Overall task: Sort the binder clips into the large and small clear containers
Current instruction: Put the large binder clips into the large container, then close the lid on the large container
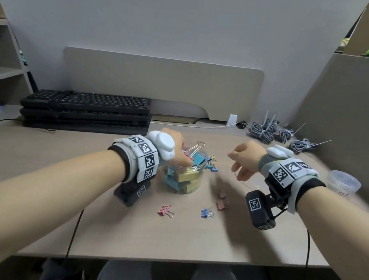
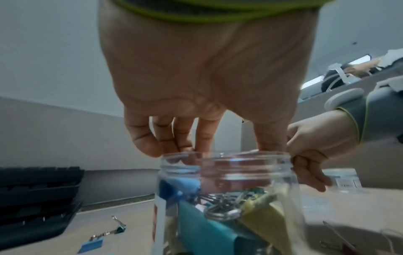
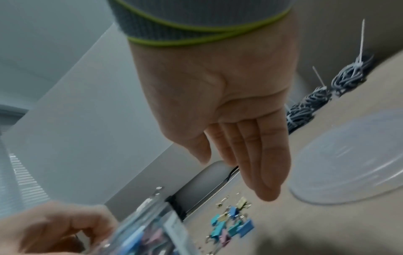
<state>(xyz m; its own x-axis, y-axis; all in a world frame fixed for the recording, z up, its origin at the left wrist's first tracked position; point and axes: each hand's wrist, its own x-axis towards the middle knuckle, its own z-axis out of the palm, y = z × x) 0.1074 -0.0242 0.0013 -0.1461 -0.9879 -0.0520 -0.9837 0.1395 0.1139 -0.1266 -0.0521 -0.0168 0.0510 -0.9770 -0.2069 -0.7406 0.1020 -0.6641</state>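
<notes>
A large clear jar (image 1: pixel 183 177) stands mid-desk, holding big teal, yellow and pink binder clips. My left hand (image 1: pixel 182 157) reaches down into its mouth, and in the left wrist view the left hand (image 2: pixel 226 151) pinches a pink clip (image 2: pixel 231 165) just inside the rim of the jar (image 2: pixel 226 174). To the right of the jar my right hand (image 1: pixel 237 168) hovers with relaxed fingers; in the right wrist view that hand (image 3: pixel 237 177) is straight-fingered and empty. A small clear container (image 1: pixel 343 182) sits at the far right. Small clips lie loose: pink (image 1: pixel 166 209), blue (image 1: pixel 206 212), a pile (image 1: pixel 212 163).
A stack of black keyboards (image 1: pixel 86 110) fills the back left of the desk. Tied cable bundles (image 1: pixel 273 132) lie at the back right, against a beige partition (image 1: pixel 350 119). The desk's front edge (image 1: pixel 162 261) runs just above my knees.
</notes>
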